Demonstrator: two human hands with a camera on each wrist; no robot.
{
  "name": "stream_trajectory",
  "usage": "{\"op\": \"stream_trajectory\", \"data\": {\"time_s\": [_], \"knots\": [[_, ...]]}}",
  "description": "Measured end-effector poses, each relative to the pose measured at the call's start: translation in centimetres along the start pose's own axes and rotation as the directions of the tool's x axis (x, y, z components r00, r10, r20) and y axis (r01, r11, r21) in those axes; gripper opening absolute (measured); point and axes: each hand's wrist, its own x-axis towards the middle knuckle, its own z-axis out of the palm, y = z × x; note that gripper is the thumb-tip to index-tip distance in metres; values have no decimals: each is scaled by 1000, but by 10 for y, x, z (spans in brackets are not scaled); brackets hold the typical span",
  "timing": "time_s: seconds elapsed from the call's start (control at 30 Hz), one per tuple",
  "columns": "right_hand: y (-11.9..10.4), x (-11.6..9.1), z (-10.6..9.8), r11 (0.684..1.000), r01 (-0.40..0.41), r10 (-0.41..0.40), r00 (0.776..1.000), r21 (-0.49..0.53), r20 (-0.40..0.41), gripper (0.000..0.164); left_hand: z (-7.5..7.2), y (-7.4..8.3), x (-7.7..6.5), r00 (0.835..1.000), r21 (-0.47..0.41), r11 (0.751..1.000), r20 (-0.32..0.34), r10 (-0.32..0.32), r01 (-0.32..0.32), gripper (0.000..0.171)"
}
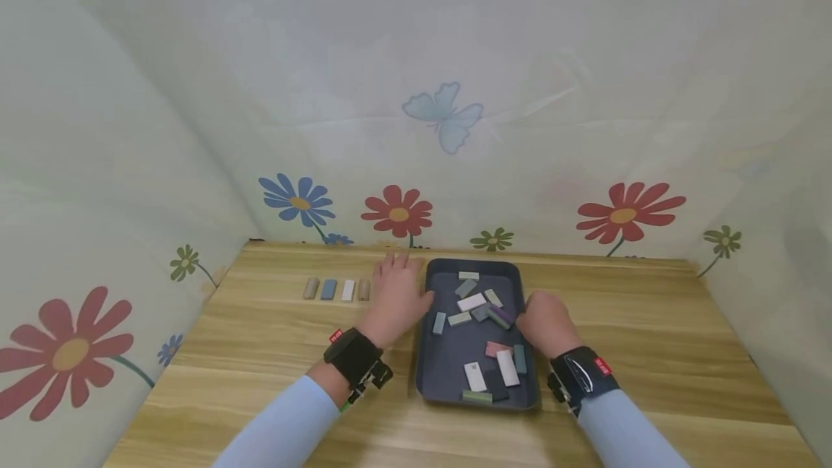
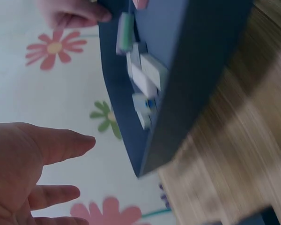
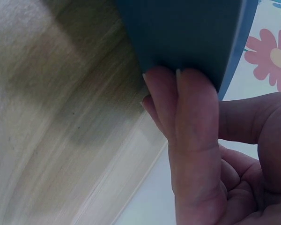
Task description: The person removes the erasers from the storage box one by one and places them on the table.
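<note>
One dark tray of blocks sits lower centre in frame, right hand pinching its side, left hand spread just beside it, apparently for positioning, the next move wanting a level hold.

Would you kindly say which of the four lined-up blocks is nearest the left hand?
The tan block at the row's right end; the white block, blue block and other tan block lie farther from the left hand.

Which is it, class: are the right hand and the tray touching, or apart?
Touching: the right wrist view shows the right hand with fingertips against the outside of the tray.
</note>
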Motion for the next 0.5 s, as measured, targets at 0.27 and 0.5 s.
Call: {"op": "stream_trajectory", "data": {"time_s": [0.27, 0.5], "knots": [[-1, 2, -1, 1000, -24, 23, 1000, 20, 16, 8, 15, 38, -2, 983, 63, 983, 76, 169, -174, 73], [0, 1, -1, 1000, -22, 22, 1000, 16, 19, 9, 38, 53, -10, 946, 121, 949, 183, 267, -291, 68]]}}
